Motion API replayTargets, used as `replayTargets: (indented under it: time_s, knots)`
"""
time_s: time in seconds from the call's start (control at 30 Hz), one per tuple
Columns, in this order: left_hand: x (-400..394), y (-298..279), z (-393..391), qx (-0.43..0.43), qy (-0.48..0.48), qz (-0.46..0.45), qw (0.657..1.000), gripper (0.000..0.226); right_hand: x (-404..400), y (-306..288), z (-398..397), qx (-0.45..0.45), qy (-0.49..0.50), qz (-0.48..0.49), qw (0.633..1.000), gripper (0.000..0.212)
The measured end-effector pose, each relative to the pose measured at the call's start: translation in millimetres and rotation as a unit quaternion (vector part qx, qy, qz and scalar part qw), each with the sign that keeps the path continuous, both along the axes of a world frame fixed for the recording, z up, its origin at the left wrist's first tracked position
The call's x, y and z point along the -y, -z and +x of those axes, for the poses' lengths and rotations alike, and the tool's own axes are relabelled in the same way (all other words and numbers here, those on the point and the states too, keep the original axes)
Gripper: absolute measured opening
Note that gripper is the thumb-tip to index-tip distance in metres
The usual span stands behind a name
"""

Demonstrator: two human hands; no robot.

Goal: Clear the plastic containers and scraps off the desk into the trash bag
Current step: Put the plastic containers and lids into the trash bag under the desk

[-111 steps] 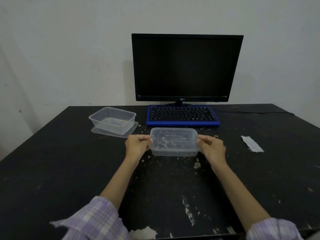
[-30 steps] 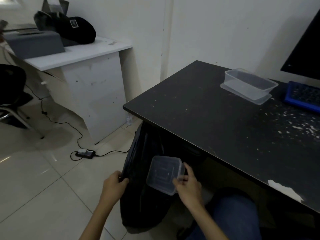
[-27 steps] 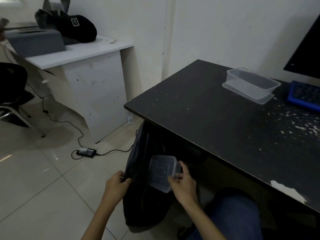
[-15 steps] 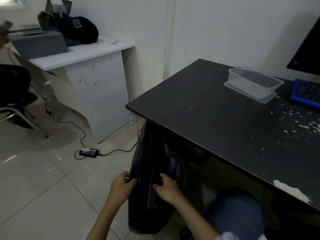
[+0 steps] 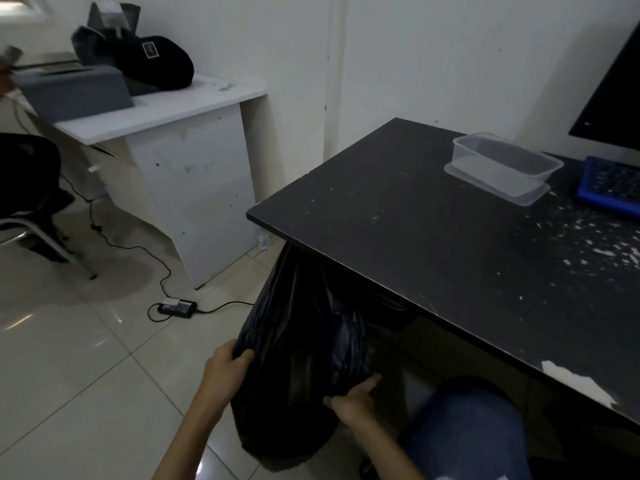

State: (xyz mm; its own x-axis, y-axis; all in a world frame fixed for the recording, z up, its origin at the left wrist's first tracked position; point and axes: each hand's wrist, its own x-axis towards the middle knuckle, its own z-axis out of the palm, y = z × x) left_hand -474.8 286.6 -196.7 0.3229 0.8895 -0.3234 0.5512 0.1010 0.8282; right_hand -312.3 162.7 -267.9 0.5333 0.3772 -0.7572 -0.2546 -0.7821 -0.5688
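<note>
A black trash bag [image 5: 298,358] hangs beside the near left corner of the black desk [image 5: 433,237]. My left hand [image 5: 227,370] grips the bag's left rim. My right hand [image 5: 351,400] holds the bag's right side low down, fingers curled into the plastic. A clear plastic container [image 5: 507,161] stands on its flat lid [image 5: 535,195] at the far side of the desk. White scraps [image 5: 602,251] lie scattered on the desk's right part. The first container is out of sight inside the bag.
A blue keyboard [image 5: 611,188] and a dark monitor [image 5: 613,98] stand at the right edge. A white side table [image 5: 180,109] with a grey box and black bag stands left. A power adapter [image 5: 176,307] with its cable lies on the tiled floor. My knee [image 5: 464,420] is below the desk.
The lidded container my right hand carried from the desk has gone down into the bag and is no longer visible. My right hand now holds the bag's side; my left hand keeps its grip.
</note>
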Motion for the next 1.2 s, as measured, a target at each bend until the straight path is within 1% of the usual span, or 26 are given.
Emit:
replayTargets:
  time_s: [0.07,0.1,0.17,0.2,0.27,0.3,0.33,0.5,0.57,0.67,0.8,0.93,1.03,1.2]
  knots:
    - [-2,-2,-2,-0.003,-0.004,-0.001,1.0,0.013,2,3,2,-0.051,0.024,0.009,0.998,0.105]
    - [-3,-2,-2,-0.006,-0.007,-0.002,1.0,0.012,4,7,4,-0.053,0.031,0.009,0.998,0.101]
    - [-3,-1,-3,-0.018,-0.01,0.0,1.0,0.012,6,11,7,-0.015,0.021,0.015,1.0,0.091]
    - [-3,-1,-3,-0.026,-0.012,0.002,1.0,0.011,6,11,9,0.008,0.019,0.029,0.999,0.081]
    - [-2,1,-3,-0.037,-0.014,0.013,0.999,0.01,6,7,12,0.043,0.011,0.071,0.996,0.051]
    - [-1,1,-3,-0.042,-0.011,0.02,0.999,0.009,5,4,12,0.058,-0.009,0.083,0.995,0.04]
    - [0,1,-2,-0.047,-0.004,0.031,0.998,0.009,5,1,12,0.075,-0.035,0.09,0.993,0.034]
    - [7,-5,10,-0.064,0.036,0.116,0.991,0.02,4,-19,14,0.162,-0.152,0.141,0.965,0.028]
    - [10,-13,17,-0.056,0.054,0.153,0.985,0.018,5,-42,16,0.187,-0.177,0.168,0.952,0.027]
    - [15,-30,28,-0.039,0.074,0.217,0.973,0.012,11,-84,17,0.253,-0.193,0.197,0.927,0.027]
    - [23,-64,52,-0.003,0.101,0.299,0.949,0.016,27,-144,16,0.332,-0.184,0.234,0.895,0.022]
    - [30,-113,87,0.058,0.115,0.354,0.926,0.009,46,-202,32,0.362,-0.156,0.256,0.882,0.016]
    - [32,-149,123,0.111,0.129,0.372,0.913,0.009,56,-237,58,0.418,-0.13,0.25,0.864,0.013]
    - [22,-189,207,0.137,0.172,0.366,0.904,0.011,61,-280,127,0.47,-0.079,0.23,0.849,0.014]
